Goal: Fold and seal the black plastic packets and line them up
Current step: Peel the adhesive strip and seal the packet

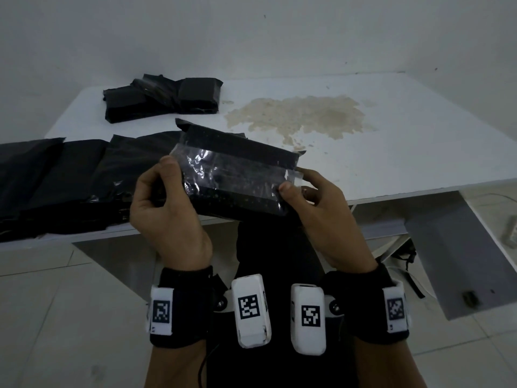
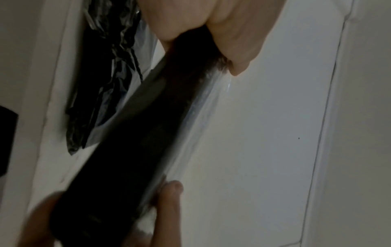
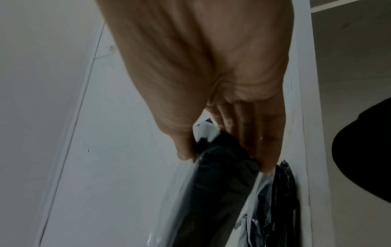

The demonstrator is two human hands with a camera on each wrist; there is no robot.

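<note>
Packet (image 1: 237,180): mid-frame, raised above the table (image 1: 391,152) edge.
Left hand (image 1: 165,211): you pinch its left end.
Right hand (image 1: 321,217): you pinch its right end.
Head view only: pile (image 1: 162,98) upper left, row (image 1: 64,177) at left.
Wrist views: thumb (image 3: 182,143) presses clear film (image 2: 209,103).

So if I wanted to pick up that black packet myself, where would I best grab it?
Probably by its two short ends, one from each side, as the left hand and right hand pinch the black packet now. It is long, flat and floppy, so holding both ends keeps it taut.
</note>
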